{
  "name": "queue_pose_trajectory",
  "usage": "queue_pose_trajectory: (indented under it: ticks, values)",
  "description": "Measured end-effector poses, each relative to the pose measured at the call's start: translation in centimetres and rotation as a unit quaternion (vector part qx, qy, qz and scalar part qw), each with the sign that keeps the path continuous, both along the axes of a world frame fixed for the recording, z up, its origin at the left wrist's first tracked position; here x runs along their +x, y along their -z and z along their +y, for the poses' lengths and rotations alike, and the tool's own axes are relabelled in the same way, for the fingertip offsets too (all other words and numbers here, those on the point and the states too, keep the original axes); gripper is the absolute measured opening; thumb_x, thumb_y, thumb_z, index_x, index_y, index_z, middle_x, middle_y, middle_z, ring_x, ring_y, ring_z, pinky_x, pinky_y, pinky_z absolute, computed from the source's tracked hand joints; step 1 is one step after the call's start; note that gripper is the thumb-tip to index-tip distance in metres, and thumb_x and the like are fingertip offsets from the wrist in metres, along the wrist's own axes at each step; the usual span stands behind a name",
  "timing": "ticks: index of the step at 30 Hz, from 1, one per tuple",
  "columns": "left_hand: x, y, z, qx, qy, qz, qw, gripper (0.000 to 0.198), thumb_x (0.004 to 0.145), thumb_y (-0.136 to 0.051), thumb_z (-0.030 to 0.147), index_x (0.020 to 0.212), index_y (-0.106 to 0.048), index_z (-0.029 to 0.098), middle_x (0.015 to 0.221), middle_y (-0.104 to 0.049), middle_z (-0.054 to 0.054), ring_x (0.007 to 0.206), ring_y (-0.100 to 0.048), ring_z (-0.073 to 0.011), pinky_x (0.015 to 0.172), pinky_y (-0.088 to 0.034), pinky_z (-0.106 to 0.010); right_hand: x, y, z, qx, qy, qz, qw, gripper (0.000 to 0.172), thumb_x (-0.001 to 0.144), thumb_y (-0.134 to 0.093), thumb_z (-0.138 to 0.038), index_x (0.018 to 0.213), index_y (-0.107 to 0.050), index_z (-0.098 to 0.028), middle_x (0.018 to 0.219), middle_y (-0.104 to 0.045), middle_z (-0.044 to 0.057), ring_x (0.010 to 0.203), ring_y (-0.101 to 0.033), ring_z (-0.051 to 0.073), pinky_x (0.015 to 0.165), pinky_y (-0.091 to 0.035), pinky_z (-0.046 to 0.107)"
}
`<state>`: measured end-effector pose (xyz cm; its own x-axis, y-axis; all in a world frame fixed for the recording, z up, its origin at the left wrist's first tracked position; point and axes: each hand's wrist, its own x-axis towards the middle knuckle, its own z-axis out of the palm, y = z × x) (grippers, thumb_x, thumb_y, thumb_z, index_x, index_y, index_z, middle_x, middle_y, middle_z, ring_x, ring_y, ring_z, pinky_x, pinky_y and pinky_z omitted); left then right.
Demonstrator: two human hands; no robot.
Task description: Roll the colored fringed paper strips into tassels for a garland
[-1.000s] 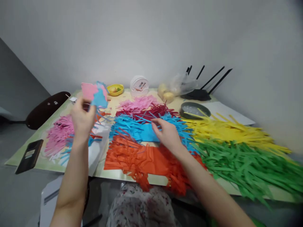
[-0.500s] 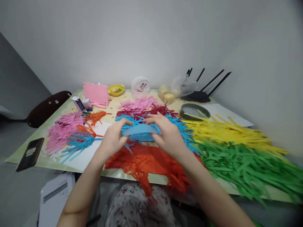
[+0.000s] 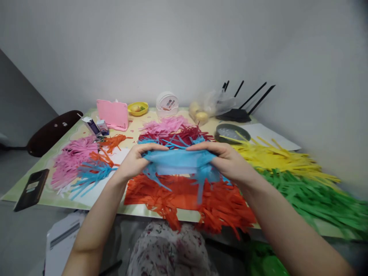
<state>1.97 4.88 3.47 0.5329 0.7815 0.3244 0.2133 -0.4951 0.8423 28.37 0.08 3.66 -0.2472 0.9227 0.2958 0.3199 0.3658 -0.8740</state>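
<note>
Between both hands a sheet of blue fringed tissue paper [image 3: 178, 159] is stretched level above the table, its cut strips dangling below. My left hand [image 3: 137, 159] pinches its left end, fingers along the top and thumb beneath. The right end is gripped the same way by my right hand [image 3: 227, 157]. Directly under the sheet lies orange-red fringed paper [image 3: 184, 195], its strips drooping over the table's front edge. Behind my hands are dark red fringed paper [image 3: 198, 134] and pink fringed paper [image 3: 165, 125].
Yellow [image 3: 281, 159] and green fringed paper [image 3: 319, 199] spread on the right, near a round dark dish [image 3: 232, 133] and a black router [image 3: 235, 115]. Leftward are a pink tassel bunch [image 3: 74, 157], a blue tassel [image 3: 93, 172], a phone [image 3: 32, 189] and a pink tablet case [image 3: 112, 114].
My hands have moved apart, the right one further rightward, drawing the blue paper out wider and flatter. Its strips now hang lower over the orange-red paper. The view has shifted slightly.
</note>
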Motion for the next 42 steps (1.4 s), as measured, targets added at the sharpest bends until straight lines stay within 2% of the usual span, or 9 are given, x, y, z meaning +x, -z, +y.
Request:
queue_pose_trajectory:
  ticks: [5, 12, 15, 18, 22, 25, 30, 35, 42]
  values:
    - [-0.2, -0.5, -0.1, -0.009, 0.030, -0.017, 0.999, 0.025, 0.075, -0.056, 0.017, 0.084, -0.079, 0.022, 0.087, -0.072, -0.007, 0.081, -0.064, -0.0203, 0.071, -0.051, -0.031, 0.1, 0.3, 0.1, -0.016, -0.016, 0.092, 0.995, 0.032, 0.066, -0.051, -0.009, 0.078, -0.079, -0.018, 0.080, -0.072, 0.004, 0.064, -0.063, 0.013, 0.048, -0.044, 0.019]
    - [-1.6, -2.0, 0.2, -0.039, 0.136, 0.022, 0.990, 0.042, 0.082, -0.052, 0.047, 0.105, -0.076, 0.022, 0.110, -0.069, -0.012, 0.101, -0.063, -0.0287, 0.084, -0.052, -0.038, 0.5, 0.4, 0.4, -0.032, -0.021, 0.134, 0.990, 0.028, 0.065, -0.053, -0.006, 0.073, -0.076, -0.019, 0.078, -0.071, 0.002, 0.061, -0.062, 0.011, 0.048, -0.044, 0.017]
    - [-1.4, -1.8, 0.6, -0.033, 0.096, 0.019, 0.995, 0.040, 0.084, -0.054, 0.052, 0.090, -0.077, 0.019, 0.098, -0.071, -0.012, 0.094, -0.065, -0.0265, 0.081, -0.052, -0.037, 0.6, 0.4, 0.4, -0.041, -0.025, 0.103, 0.994, 0.026, 0.068, -0.054, -0.009, 0.078, -0.076, -0.018, 0.080, -0.073, 0.003, 0.063, -0.065, 0.014, 0.050, -0.048, 0.019]
    - [-0.7, -1.6, 0.5, -0.016, 0.042, 0.038, 0.998, 0.019, 0.079, -0.068, 0.037, 0.080, -0.072, 0.018, 0.085, -0.070, -0.007, 0.083, -0.064, -0.0200, 0.074, -0.051, -0.030, 1.6, -0.4, 0.4, -0.012, -0.060, 0.028, 0.998, 0.024, 0.074, -0.053, -0.012, 0.079, -0.076, -0.019, 0.082, -0.073, 0.004, 0.073, -0.068, 0.017, 0.063, -0.054, 0.024]
    - [-0.2, -1.8, 0.1, 0.045, 0.006, 0.079, 0.996, 0.010, 0.081, -0.064, 0.027, 0.082, -0.066, 0.017, 0.083, -0.067, -0.003, 0.078, -0.061, -0.0152, 0.072, -0.048, -0.025, 4.3, -2.2, 0.7, -0.032, -0.160, -0.114, 0.980, 0.046, 0.076, -0.067, -0.020, 0.121, -0.069, -0.027, 0.118, -0.070, 0.004, 0.101, -0.068, 0.021, 0.080, -0.055, 0.028]
    - [-0.1, -1.9, 0.2, 0.102, 0.019, 0.119, 0.987, 0.008, 0.084, -0.061, 0.025, 0.088, -0.063, 0.018, 0.088, -0.065, -0.002, 0.082, -0.060, -0.0144, 0.077, -0.047, -0.025, 4.6, -2.9, 1.2, -0.069, -0.187, -0.114, 0.973, 0.068, 0.076, -0.073, -0.033, 0.140, -0.052, -0.032, 0.136, -0.060, 0.006, 0.117, -0.062, 0.024, 0.084, -0.055, 0.031]
    - [-0.1, -2.3, 0.5, 0.111, 0.082, 0.158, 0.978, 0.017, 0.088, -0.059, 0.028, 0.101, -0.059, 0.017, 0.101, -0.065, -0.004, 0.093, -0.059, -0.0172, 0.083, -0.046, -0.026, 0.3, -2.1, 2.0, -0.125, -0.149, -0.187, 0.963, 0.046, 0.083, -0.061, -0.053, 0.108, -0.071, -0.016, 0.091, -0.072, 0.006, 0.078, -0.064, 0.020, 0.063, -0.049, 0.028]
    - [0.1, -2.9, 0.4, 0.062, 0.088, 0.209, 0.972, 0.035, 0.087, -0.060, 0.036, 0.117, -0.059, 0.017, 0.106, -0.067, -0.007, 0.092, -0.061, -0.0194, 0.079, -0.047, -0.027, -1.4, -1.5, 1.9, -0.069, -0.116, -0.274, 0.952, 0.033, 0.087, -0.054, -0.045, 0.077, -0.064, -0.016, 0.069, -0.062, 0.002, 0.062, -0.053, 0.014, 0.056, -0.036, 0.025]
    - [1.9, -3.1, 0.6, 0.049, 0.098, 0.279, 0.954, 0.022, 0.084, -0.062, 0.034, 0.073, -0.062, 0.015, 0.066, -0.058, 0.002, 0.061, -0.050, -0.0114, 0.058, -0.034, -0.022, -1.5, -3.0, 1.5, -0.031, -0.116, -0.360, 0.925, 0.029, 0.089, -0.051, -0.035, 0.066, -0.056, -0.019, 0.059, -0.054, 0.000, 0.054, -0.047, 0.013, 0.053, -0.031, 0.025]
